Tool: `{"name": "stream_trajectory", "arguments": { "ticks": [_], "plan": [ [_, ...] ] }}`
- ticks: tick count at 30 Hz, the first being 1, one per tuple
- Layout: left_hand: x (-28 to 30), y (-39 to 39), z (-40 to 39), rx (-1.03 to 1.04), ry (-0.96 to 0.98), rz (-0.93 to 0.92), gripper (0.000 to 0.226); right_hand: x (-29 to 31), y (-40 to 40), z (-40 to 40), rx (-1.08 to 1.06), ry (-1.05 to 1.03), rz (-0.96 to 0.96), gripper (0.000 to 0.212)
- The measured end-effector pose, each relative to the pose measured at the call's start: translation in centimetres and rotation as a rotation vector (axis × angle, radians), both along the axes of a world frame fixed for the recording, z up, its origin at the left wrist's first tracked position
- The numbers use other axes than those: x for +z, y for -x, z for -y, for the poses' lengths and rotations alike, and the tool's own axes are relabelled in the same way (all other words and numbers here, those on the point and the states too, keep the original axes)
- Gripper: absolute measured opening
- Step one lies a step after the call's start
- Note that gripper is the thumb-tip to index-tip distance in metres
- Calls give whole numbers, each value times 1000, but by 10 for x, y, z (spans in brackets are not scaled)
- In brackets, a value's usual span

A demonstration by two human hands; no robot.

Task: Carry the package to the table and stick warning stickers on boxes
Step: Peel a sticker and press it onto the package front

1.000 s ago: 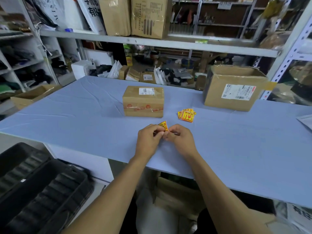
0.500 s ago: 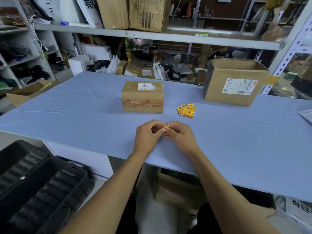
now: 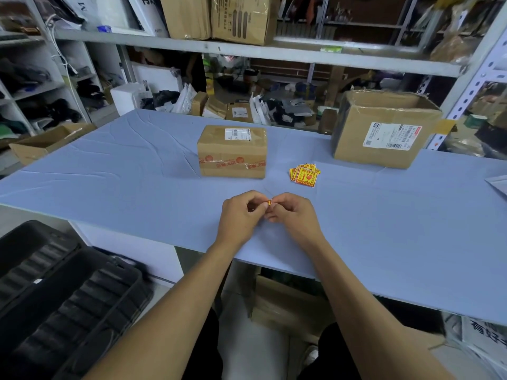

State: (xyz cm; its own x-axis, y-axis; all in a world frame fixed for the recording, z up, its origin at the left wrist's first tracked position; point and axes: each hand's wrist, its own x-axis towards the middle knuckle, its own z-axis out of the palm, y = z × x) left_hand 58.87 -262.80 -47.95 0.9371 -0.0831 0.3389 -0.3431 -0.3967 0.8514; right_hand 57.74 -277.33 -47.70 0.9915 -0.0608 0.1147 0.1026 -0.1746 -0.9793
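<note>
My left hand [image 3: 240, 215] and my right hand [image 3: 295, 216] meet fingertip to fingertip over the blue table [image 3: 109, 187], both pinching one yellow and red warning sticker [image 3: 269, 202], of which only a small edge shows. Beyond them stands a small sealed brown package [image 3: 232, 151] with a white label and red printed tape. A loose pile of yellow warning stickers [image 3: 304, 174] lies to its right. A larger brown box [image 3: 381, 130] with a shipping label stands at the back right.
Metal shelving [image 3: 247, 49] loaded with cartons and clutter runs behind the table. An open carton [image 3: 46, 142] sits off the left edge. A black plastic crate [image 3: 55, 297] is on the floor at lower left. A white sheet [image 3: 498, 183] lies at the right edge.
The sticker showed as a small flag between my fingers; now it is almost hidden by my fingertips. My hands stay together in the same spot on the table.
</note>
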Motion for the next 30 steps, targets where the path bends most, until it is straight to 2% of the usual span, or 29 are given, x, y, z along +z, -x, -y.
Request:
{"name": "stream_trajectory", "arguments": {
  "ticks": [5, 18, 30],
  "plan": [
    [1, 2, 0, 23, -6, 9, 4, -1, 0, -1, -14, 62, 19, 14],
    [3, 6, 4, 107, -173, 148, 10, -4, 1, -2, -11, 257, 93, 15],
    [7, 11, 4, 101, -157, 99, 10, -3, 0, -3, -52, 289, 73, 10]
  ]
}}
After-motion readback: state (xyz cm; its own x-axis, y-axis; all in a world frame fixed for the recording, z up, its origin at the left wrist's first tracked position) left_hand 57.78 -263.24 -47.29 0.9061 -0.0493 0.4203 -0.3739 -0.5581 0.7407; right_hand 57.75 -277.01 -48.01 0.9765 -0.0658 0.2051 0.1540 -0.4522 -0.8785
